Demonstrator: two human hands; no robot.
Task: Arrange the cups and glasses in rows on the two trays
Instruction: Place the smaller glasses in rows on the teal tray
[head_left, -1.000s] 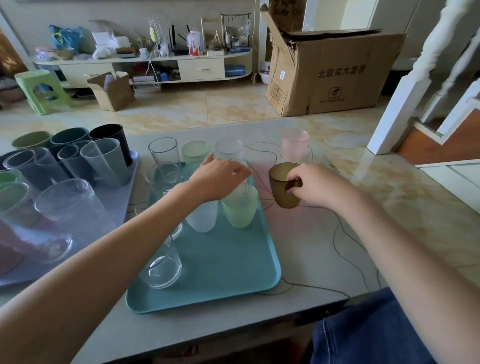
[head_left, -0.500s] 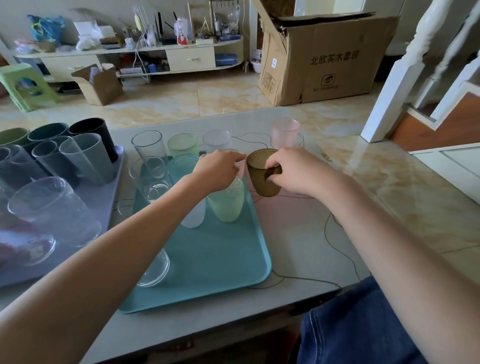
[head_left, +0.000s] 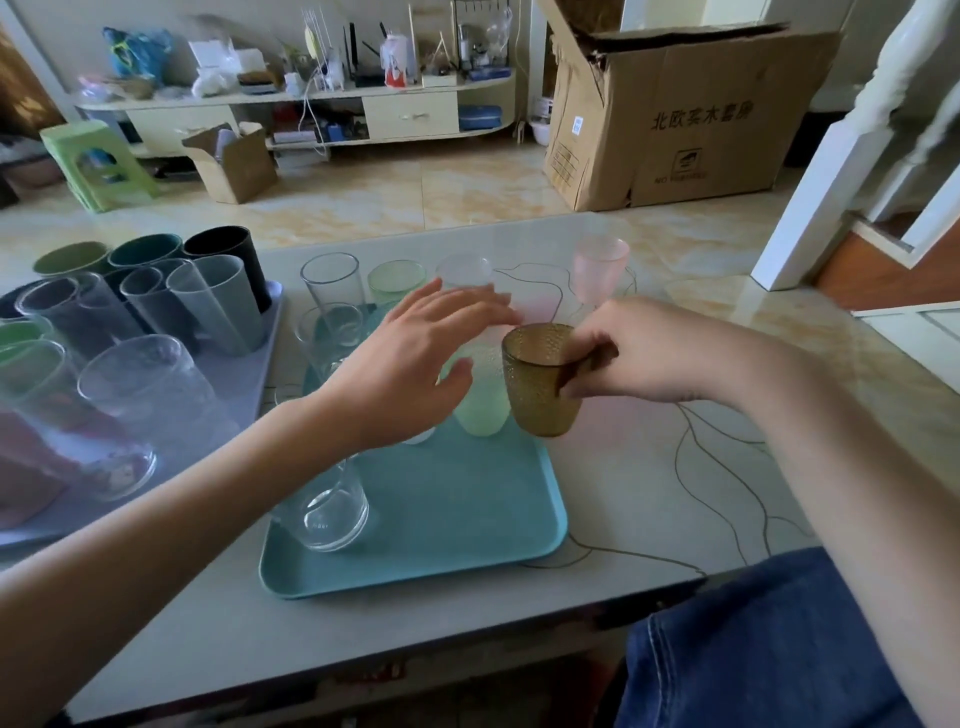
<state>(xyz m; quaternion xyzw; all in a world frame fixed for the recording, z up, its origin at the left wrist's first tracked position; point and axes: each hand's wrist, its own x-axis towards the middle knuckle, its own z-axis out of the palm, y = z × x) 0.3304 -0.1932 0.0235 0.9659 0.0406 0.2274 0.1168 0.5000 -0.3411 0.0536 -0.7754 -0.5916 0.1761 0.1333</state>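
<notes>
The right hand (head_left: 649, 358) pinches the handle of a brown textured cup (head_left: 540, 379), fingers curled round it, at the centre of the frame. The cup stands upright and looks empty; whether its base touches the right edge of the teal tray (head_left: 441, 519) or hangs just above it cannot be told. Just left of it, the left hand (head_left: 410, 369) hovers with fingers spread and relaxed, holding nothing, over a pale green frosted cup (head_left: 483, 405) that stands on the tray beside the brown one. Behind the left hand a clear glass (head_left: 332, 283), a green cup (head_left: 397, 280) and a frosted white cup (head_left: 464, 271) form a row along the tray's far side; a pink cup (head_left: 601, 267) stands on the table (head_left: 675, 493), right of centre and above it. Low on the tray, under the left forearm, sits another clear glass (head_left: 327, 514), empty. At the left of the frame, a grey tray (head_left: 260, 374) carries crowded dark, grey and clear cups.
</notes>
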